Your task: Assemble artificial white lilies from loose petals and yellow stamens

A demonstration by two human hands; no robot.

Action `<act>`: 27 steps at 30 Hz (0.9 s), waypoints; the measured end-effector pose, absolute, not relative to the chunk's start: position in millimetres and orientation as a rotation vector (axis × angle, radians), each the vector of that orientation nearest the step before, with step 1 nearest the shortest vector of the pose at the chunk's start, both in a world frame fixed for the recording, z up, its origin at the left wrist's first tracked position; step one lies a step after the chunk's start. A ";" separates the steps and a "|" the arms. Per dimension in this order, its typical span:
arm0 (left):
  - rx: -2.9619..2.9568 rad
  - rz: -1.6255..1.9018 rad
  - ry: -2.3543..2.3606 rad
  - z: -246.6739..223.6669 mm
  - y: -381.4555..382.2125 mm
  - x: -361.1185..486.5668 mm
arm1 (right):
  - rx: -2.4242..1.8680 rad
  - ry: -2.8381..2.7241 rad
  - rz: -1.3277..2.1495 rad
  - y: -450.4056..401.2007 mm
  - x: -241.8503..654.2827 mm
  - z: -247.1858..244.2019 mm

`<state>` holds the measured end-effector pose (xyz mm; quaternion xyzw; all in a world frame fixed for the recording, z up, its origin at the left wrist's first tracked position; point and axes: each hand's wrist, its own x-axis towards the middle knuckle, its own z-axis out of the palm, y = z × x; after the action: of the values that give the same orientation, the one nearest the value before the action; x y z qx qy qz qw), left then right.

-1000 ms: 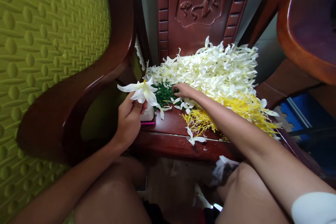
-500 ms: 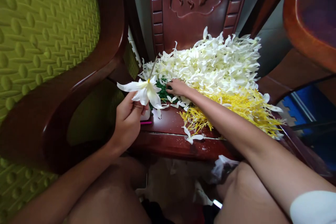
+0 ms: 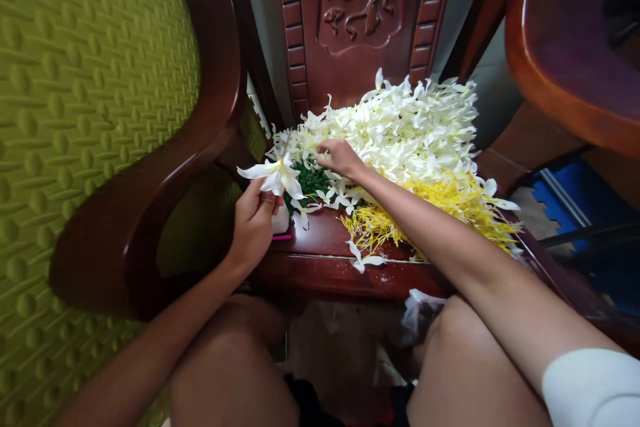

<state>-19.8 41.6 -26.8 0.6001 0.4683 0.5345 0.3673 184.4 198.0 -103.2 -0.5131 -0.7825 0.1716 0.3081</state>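
My left hand is closed round a white artificial flower, its petals spread downward. A thin stem rises from the flower's orange-yellow base. Above a heap of small green pieces, my right hand has its fingers bent together. Anything between those fingertips is too small to make out. Behind and right of that hand lies a large pile of loose white petal pieces. Yellow stamen strands lie in front of the pile, partly under my right forearm.
Everything rests on a dark red wooden chair seat with a carved backrest. One white petal piece lies near the front edge. A curved armrest and yellow-green textured mat stand at left. A pink stick lies by my left hand.
My right hand has lifted a little from the green heap, its fingers drawn together. My left hand still holds the flower. The view has shifted slightly.
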 end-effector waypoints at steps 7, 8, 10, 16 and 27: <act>1.549 1.372 1.154 -20.1 38.3 -18.4 | -1.236 -1.656 0.540 159.3 178.1 -50.8; 1.553 1.385 1.156 -18.1 36.7 -18.3 | -1.229 -1.607 0.574 151.0 179.0 -49.8; 1.561 1.406 1.157 -13.4 33.1 -18.5 | -1.207 -1.518 0.656 133.4 181.7 -50.3; 1.604 1.434 1.145 -5.1 27.3 -19.6 | -1.057 -1.337 0.861 80.8 187.9 -35.9; 1.662 1.353 1.121 -4.1 27.7 -5.0 | -0.504 -1.068 0.786 4.1 185.2 25.2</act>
<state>-5.0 27.7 -4.1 0.6427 0.4335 0.5234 0.3537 185.2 4.1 25.2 -0.2313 -0.4904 0.3608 0.7588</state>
